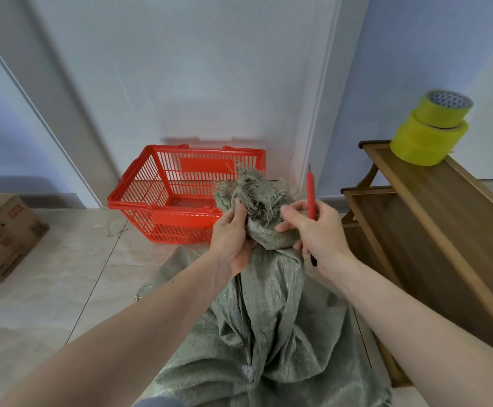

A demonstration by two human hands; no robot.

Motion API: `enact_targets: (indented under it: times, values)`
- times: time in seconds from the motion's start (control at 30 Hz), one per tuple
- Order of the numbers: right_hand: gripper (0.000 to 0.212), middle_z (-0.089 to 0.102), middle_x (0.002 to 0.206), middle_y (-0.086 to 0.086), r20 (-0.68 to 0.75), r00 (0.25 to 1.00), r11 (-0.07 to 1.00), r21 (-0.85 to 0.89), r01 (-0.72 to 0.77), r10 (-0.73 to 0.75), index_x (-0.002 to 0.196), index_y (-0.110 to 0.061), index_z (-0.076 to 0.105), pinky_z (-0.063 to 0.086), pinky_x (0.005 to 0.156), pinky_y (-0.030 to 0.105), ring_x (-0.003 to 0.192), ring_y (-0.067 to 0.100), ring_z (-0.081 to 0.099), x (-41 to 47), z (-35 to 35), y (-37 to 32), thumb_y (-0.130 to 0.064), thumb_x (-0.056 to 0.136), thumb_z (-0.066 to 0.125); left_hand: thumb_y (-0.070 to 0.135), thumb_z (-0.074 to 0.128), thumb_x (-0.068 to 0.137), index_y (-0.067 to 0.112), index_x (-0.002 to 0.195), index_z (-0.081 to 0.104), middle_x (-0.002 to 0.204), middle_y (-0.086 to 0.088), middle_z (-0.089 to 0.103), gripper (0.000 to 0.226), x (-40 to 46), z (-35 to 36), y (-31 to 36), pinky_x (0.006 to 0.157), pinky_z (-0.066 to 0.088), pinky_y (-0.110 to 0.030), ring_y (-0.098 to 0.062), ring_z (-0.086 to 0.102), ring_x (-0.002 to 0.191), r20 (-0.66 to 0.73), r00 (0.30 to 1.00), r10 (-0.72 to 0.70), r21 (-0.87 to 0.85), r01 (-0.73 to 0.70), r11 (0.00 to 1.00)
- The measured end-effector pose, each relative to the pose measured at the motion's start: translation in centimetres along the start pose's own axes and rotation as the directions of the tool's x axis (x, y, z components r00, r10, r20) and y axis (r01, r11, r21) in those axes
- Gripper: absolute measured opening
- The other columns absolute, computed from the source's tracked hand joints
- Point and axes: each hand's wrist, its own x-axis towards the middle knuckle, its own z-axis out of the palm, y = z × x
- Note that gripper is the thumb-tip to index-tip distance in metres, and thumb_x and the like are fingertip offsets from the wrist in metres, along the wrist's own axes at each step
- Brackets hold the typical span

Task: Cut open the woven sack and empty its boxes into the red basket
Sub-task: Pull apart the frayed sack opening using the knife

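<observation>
The woven sack (271, 327) is grey-green plastic weave, creased in long folds, standing on the floor directly below the camera. Its neck is gathered into a bunch with a frayed, stringy top edge (254, 189). No boxes are visible; the sack's contents are hidden.

The red basket (174, 192) is rigid moulded plastic with slotted walls and a slotted base, its two handles folded down along the rim. It stands on the floor just beyond the sack, against a pale door.

The floor (63, 259) is glossy beige tile with thin joints. A printed cardboard box (1, 233) sits at the left edge. To the right stands a brown wooden shelf unit (433, 218) carrying two stacked rolls of yellow tape (433, 130). The walls are pale blue.

The left hand (233, 236) grips the gathered neck, fingers curled round the fabric, thumb pressed against the bunch. The right hand (318, 230) holds a slim red utility knife (309, 195) upright, fingers curled round its handle, with the thumb and forefinger tip touching the sack's neck. The blade tip points upward, clear of the fabric.
</observation>
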Motion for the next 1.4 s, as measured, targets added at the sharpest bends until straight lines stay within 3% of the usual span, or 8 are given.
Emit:
enact_targets:
  times: [0.17, 0.3, 0.57, 0.8, 0.93, 1.1, 1.27, 1.4]
  values:
    - [0.042, 0.046, 0.052, -0.015, -0.05, 0.998, 0.993, -0.115, -0.035, 0.029, 0.071, -0.02, 0.054, 0.04, 0.047, 0.026, 0.051, 0.009, 0.046, 1.4, 0.3, -0.7, -0.054, 0.078, 0.076, 0.04, 0.043, 0.101, 0.013, 0.11, 0.069, 0.113, -0.009, 0.075, 0.038, -0.8, -0.9, -0.4, 0.088, 0.06, -0.037, -0.024, 0.072, 0.102, 0.126, 0.991, 0.04, 0.062, -0.048, 0.997]
    - [0.034, 0.046, 0.062, -0.002, -0.076, 0.997, 0.987, -0.162, -0.003, -0.01, 0.084, -0.005, 0.059, 0.043, 0.051, 0.031, 0.058, 0.017, 0.047, 1.8, 0.8, -0.3, -0.035, 0.086, 0.075, 0.046, 0.038, 0.1, 0.012, 0.125, 0.063, 0.125, -0.01, 0.071, 0.049, -0.8, -1.5, -0.5, 0.094, 0.055, -0.038, -0.025, 0.067, 0.115, 0.138, 0.989, 0.061, 0.056, -0.069, 0.996]
    - [0.02, 0.05, 0.07, 0.001, -0.225, 0.974, 0.996, -0.089, -0.017, -0.004, 0.08, -0.02, 0.051, 0.045, 0.052, 0.026, 0.06, 0.017, 0.05, 1.2, 0.0, 0.0, -0.025, 0.099, 0.058, 0.042, 0.035, 0.103, 0.015, 0.125, 0.059, 0.128, -0.014, 0.068, 0.042, -0.7, -1.8, -0.1, 0.098, 0.053, -0.045, -0.029, 0.064, 0.118, 0.021, 0.999, 0.048, -0.286, -0.04, 0.957]
    - [0.012, 0.056, 0.08, 0.0, -0.232, 0.973, 0.959, -0.279, -0.056, -0.011, 0.088, -0.021, 0.054, 0.051, 0.059, 0.031, 0.066, 0.017, 0.056, 0.8, -1.4, 1.8, -0.024, 0.097, 0.061, 0.03, 0.044, 0.106, 0.003, 0.13, 0.059, 0.126, -0.015, 0.069, 0.039, 0.0, -1.6, 1.4, 0.083, 0.062, -0.04, -0.025, 0.069, 0.112, -0.107, 0.994, 0.021, -0.496, -0.072, 0.866]
    - [0.01, 0.058, 0.081, 0.002, -0.227, 0.974, 0.944, -0.314, -0.102, 0.03, 0.09, -0.018, 0.056, 0.05, 0.058, 0.03, 0.063, 0.017, 0.056, 0.7, -1.9, 1.9, -0.023, 0.095, 0.064, 0.031, 0.039, 0.107, 0.003, 0.116, 0.066, 0.119, -0.017, 0.072, 0.041, -1.0, -1.7, 1.0, 0.084, 0.058, -0.045, -0.028, 0.073, 0.102, -0.012, 0.999, -0.029, -0.438, 0.021, 0.899]
    - [0.011, 0.054, 0.079, 0.001, -0.255, 0.966, 0.988, -0.154, 0.004, -0.044, 0.094, -0.022, 0.053, 0.047, 0.054, 0.026, 0.063, 0.016, 0.053, 0.1, -1.9, -0.5, -0.03, 0.091, 0.06, 0.045, 0.032, 0.105, 0.008, 0.136, 0.058, 0.132, -0.017, 0.065, 0.054, -1.5, -2.4, 0.6, 0.105, 0.048, -0.046, -0.032, 0.063, 0.122, 0.053, 0.998, -0.025, -0.431, 0.046, 0.901]
    - [0.061, 0.054, 0.075, -0.002, -0.007, 0.994, 0.931, -0.352, 0.099, -0.108, 0.097, -0.01, 0.061, 0.05, 0.064, 0.03, 0.064, 0.015, 0.052, 0.2, 0.3, -2.4, -0.067, 0.077, 0.067, 0.089, 0.049, 0.065, 0.013, 0.131, 0.062, 0.126, -0.017, 0.069, 0.101, -2.4, -1.1, 0.6, 0.103, 0.047, -0.053, -0.037, 0.064, 0.119, 0.04, 0.998, -0.039, -0.355, 0.051, 0.934]
    - [0.053, 0.054, 0.059, 0.002, 0.027, 0.991, 0.828, -0.548, 0.124, -0.131, 0.064, -0.014, 0.05, 0.043, 0.056, 0.034, 0.054, 0.021, 0.054, 0.5, 1.5, -1.7, -0.059, 0.076, 0.074, 0.036, 0.076, 0.081, 0.003, 0.128, 0.062, 0.12, -0.023, 0.07, 0.059, -2.8, 0.0, 0.1, 0.085, 0.058, -0.056, -0.037, 0.072, 0.102, -0.014, 0.999, 0.04, -0.05, -0.04, 0.998]
